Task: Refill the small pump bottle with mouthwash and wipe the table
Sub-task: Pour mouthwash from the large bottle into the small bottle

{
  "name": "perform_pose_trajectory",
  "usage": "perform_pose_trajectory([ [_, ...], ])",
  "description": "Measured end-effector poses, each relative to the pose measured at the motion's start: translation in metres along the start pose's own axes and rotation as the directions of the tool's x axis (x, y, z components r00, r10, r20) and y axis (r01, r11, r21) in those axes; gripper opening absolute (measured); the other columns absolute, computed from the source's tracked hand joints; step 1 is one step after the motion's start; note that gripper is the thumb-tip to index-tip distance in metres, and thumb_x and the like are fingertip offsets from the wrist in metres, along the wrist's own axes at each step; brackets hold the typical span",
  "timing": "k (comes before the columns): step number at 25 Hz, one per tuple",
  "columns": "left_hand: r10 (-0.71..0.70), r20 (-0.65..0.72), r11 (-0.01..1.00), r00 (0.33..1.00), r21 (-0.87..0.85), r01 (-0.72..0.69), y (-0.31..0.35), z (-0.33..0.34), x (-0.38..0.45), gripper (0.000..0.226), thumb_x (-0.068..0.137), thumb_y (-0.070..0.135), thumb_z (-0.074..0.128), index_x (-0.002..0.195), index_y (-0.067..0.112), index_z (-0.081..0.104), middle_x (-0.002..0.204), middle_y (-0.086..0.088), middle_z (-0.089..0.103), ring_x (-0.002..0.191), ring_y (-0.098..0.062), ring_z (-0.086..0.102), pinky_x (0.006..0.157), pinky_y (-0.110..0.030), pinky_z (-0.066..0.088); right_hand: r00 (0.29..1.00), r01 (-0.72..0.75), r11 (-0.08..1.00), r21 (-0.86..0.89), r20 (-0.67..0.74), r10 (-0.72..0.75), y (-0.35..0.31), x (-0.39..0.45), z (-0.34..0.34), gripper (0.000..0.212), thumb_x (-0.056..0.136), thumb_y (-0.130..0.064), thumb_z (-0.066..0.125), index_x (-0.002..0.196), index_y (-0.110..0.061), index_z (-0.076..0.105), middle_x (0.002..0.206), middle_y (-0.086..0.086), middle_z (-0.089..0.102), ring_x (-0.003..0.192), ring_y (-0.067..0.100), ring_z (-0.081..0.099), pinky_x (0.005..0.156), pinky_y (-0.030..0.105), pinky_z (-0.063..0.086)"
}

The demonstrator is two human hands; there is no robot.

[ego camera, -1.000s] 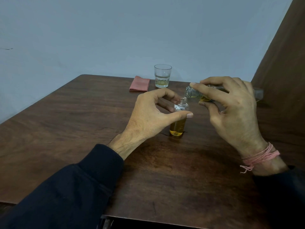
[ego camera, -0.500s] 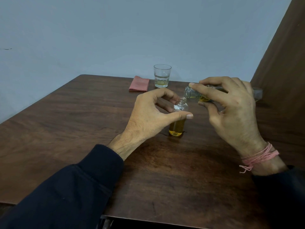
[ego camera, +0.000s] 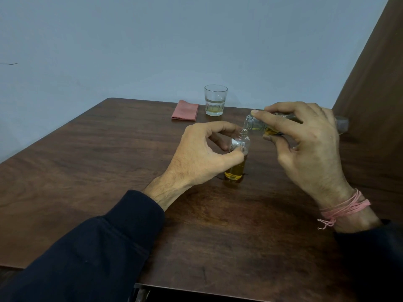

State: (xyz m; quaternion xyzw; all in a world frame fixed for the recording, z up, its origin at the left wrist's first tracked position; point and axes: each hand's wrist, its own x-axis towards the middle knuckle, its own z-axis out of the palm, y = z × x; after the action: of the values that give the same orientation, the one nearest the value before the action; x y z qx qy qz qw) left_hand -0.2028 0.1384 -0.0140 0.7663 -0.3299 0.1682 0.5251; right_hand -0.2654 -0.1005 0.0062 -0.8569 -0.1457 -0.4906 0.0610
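Head view, and both hands are busy over the brown table (ego camera: pixel 91 162). The left hand (ego camera: pixel 202 155) curls around the small pump bottle (ego camera: pixel 238 158), which stands upright on the wood near the middle of the table: thumb pressed across its front at the shoulder, index finger arched round the far side, so the bottle is pinched between them. The other fingers tuck in behind, mostly hidden. Amber mouthwash fills the bottle's lower part; the upper part is clear glass, the threaded neck open, no pump on it.

Over to the right hand (ego camera: pixel 309 149), raised just above, clamped on the larger clear bottle (ego camera: pixel 259 125), which lies almost level. Index finger stretches along the top toward the mouth, thumb grips underneath, remaining fingers wrap the body. Its open mouth sits right over the small bottle's neck, touching or nearly so, too close to tell. A little yellow liquid pools inside near the fingers.

Farther back, a drinking glass (ego camera: pixel 216 100) with a shallow pale layer stands just beside a folded pink cloth (ego camera: pixel 185 110). Pink thread (ego camera: pixel 344 209) circles the right wrist.
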Motion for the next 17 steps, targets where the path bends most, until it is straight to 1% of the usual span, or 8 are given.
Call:
perform_pose_trajectory([
  [2, 0.010, 0.000, 1.000, 1.000, 0.002, -0.010, -0.0014, 0.0002, 0.0005, 0.034, 0.084, 0.037, 0.095, 0.114, 0.045, 0.080, 0.090, 0.042, 0.074, 0.090, -0.007, 0.079, 0.083, -0.010, 0.055, 1.000, 0.001, 1.000, 0.002, 0.000, -0.001, 0.0003, 0.0002, -0.0002, 0.055, 0.093, -0.009, 0.085, 0.142, -0.032, 0.076, 0.135, -0.006, 0.072, 0.115, 0.026, 0.065, 0.104, 0.033, 0.032],
  [5, 0.016, 0.000, 1.000, 1.000, 0.007, -0.016, -0.0034, 0.0005, 0.0013, 0.032, 0.083, 0.041, 0.096, 0.112, 0.041, 0.082, 0.091, 0.039, 0.075, 0.091, -0.010, 0.079, 0.089, -0.012, 0.057, 1.000, 0.004, 1.000, 0.000, 0.002, -0.004, 0.0009, 0.0004, -0.0007, 0.055, 0.093, -0.009, 0.085, 0.142, -0.032, 0.075, 0.135, -0.005, 0.072, 0.116, 0.025, 0.065, 0.105, 0.033, 0.032],
  [8, 0.005, -0.009, 1.000, 1.000, 0.000, -0.005, -0.0049, 0.0013, 0.0020, 0.034, 0.083, 0.039, 0.099, 0.114, 0.032, 0.086, 0.092, 0.033, 0.078, 0.086, -0.009, 0.077, 0.087, -0.019, 0.062, 1.000, 0.001, 1.000, 0.003, -0.002, -0.001, 0.0004, 0.0000, 0.0002, 0.055, 0.093, -0.008, 0.086, 0.141, -0.032, 0.076, 0.134, -0.005, 0.073, 0.116, 0.024, 0.065, 0.105, 0.033, 0.033],
  [11, -0.010, -0.017, 1.000, 1.000, -0.011, 0.010, -0.0044, 0.0014, 0.0019, 0.033, 0.082, 0.037, 0.101, 0.111, 0.033, 0.085, 0.096, 0.025, 0.081, 0.084, -0.009, 0.077, 0.085, -0.025, 0.065, 1.000, 0.004, 1.000, 0.008, -0.005, -0.004, 0.0000, 0.0001, 0.0001, 0.054, 0.093, -0.008, 0.085, 0.141, -0.032, 0.076, 0.134, -0.005, 0.073, 0.116, 0.026, 0.066, 0.104, 0.035, 0.035],
  [17, -0.040, -0.033, 0.999, 0.999, -0.017, 0.040, -0.0030, 0.0009, 0.0017, 0.033, 0.082, 0.037, 0.103, 0.109, 0.030, 0.085, 0.099, 0.016, 0.084, 0.082, -0.010, 0.077, 0.084, -0.030, 0.068, 1.000, 0.000, 1.000, 0.000, 0.007, 0.000, -0.0007, 0.0001, -0.0008, 0.054, 0.093, -0.009, 0.085, 0.142, -0.032, 0.076, 0.134, -0.005, 0.073, 0.117, 0.026, 0.066, 0.104, 0.036, 0.036],
])
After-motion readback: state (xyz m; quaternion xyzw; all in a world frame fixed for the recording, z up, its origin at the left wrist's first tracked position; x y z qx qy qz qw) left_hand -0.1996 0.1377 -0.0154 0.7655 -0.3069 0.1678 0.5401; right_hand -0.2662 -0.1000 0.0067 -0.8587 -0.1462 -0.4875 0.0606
